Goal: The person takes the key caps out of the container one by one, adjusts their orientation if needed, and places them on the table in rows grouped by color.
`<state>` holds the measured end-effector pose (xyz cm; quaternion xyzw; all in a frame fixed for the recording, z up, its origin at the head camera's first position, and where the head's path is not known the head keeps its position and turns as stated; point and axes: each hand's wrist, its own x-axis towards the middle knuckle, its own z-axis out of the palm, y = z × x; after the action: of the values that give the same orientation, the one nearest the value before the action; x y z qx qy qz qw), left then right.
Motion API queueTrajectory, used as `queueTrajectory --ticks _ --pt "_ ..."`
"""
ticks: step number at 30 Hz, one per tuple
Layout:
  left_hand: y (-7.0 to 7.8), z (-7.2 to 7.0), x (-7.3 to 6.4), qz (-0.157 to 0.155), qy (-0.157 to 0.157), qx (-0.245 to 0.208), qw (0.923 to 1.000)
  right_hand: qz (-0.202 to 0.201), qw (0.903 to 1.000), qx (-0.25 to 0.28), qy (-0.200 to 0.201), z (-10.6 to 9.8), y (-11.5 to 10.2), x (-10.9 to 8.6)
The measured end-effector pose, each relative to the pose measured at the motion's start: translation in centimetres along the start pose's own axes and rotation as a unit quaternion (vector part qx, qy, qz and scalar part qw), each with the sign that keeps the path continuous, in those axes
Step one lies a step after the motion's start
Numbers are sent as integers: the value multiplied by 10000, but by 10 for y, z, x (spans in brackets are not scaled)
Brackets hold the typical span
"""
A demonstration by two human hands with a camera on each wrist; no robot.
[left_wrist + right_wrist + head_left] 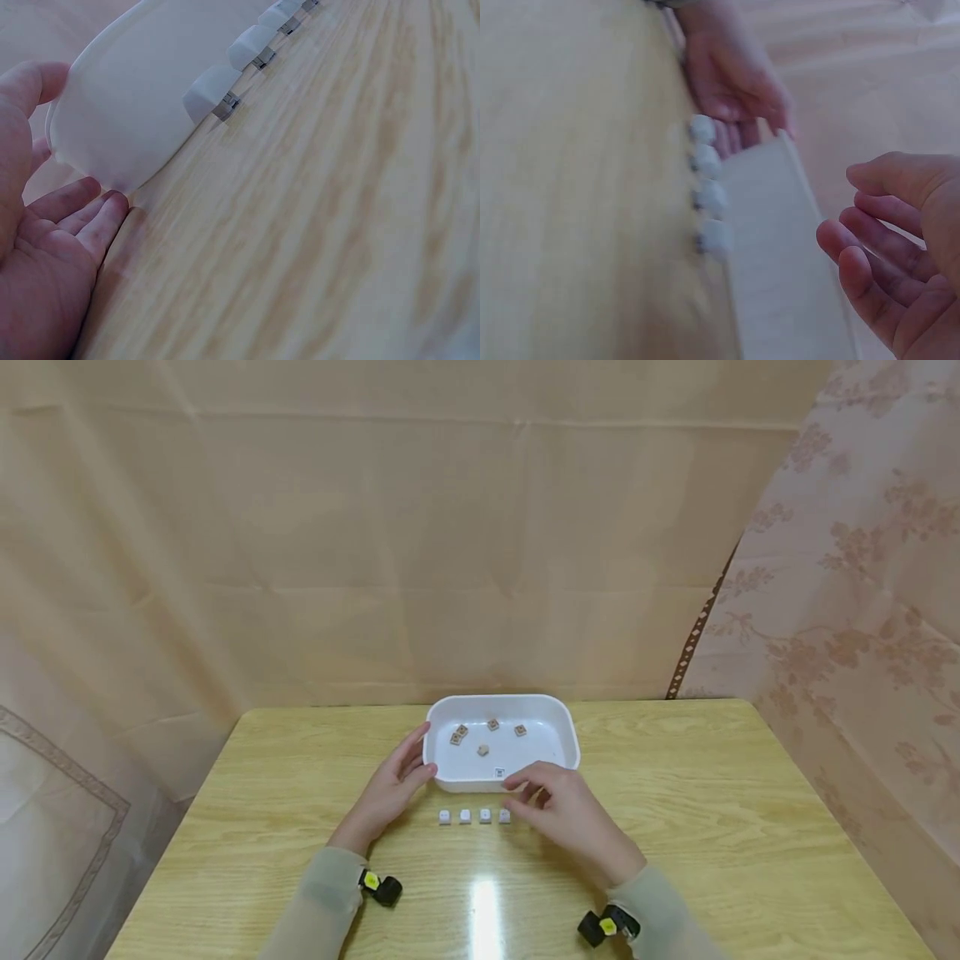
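Observation:
A white plastic tray [558,710] stands near the table's back edge. My left hand [390,785] grips its left end, the thumb and fingers touching rim and wall. In front of the tray, several white keycaps [465,817] stand in a row, mounted on small grey switch-like bases in the left wrist view. Over the tray's front rim, near the row's right end, is my right hand [558,806]. Its fingers are loosely bent with nothing between them in the right wrist view. Several small tan square pieces [492,725] lie scattered in the tray.
A small square with a dark mark [499,772] is at the tray's front inside. The wood-grain table [300,860] extends to both sides. Beige cloth [450,527] hangs behind, and a floral cloth [847,568] hangs at the right.

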<state>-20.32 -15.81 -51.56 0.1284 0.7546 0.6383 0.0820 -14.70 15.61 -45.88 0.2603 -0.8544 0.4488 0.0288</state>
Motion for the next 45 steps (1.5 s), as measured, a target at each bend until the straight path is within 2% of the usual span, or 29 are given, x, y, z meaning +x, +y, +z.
queueTrajectory --ticks 6,9,17,23,30,37,45 --pt "-3 2 0 -56 20 19 10000 -240 9983 -384 372 -15 7 23" --pt "-3 2 0 -87 25 7 10000 -279 9976 -513 380 -21 10 37" --pt "-3 0 -1 -76 8 57 10000 0 9982 -597 -21 -31 17 71" --pt "-4 0 -1 -95 13 23 10000 149 9975 -582 -361 -30 24 87" --pt "-2 0 -1 -72 6 -3 10000 253 9966 -218 -750 -21 41 96" --pt "-1 1 -1 -28 -22 -33 10000 730 9881 -508 -1255 -10 57 96" --pt "1 1 0 -59 -3 7 10000 666 9869 -570 -1352 -4 65 100"
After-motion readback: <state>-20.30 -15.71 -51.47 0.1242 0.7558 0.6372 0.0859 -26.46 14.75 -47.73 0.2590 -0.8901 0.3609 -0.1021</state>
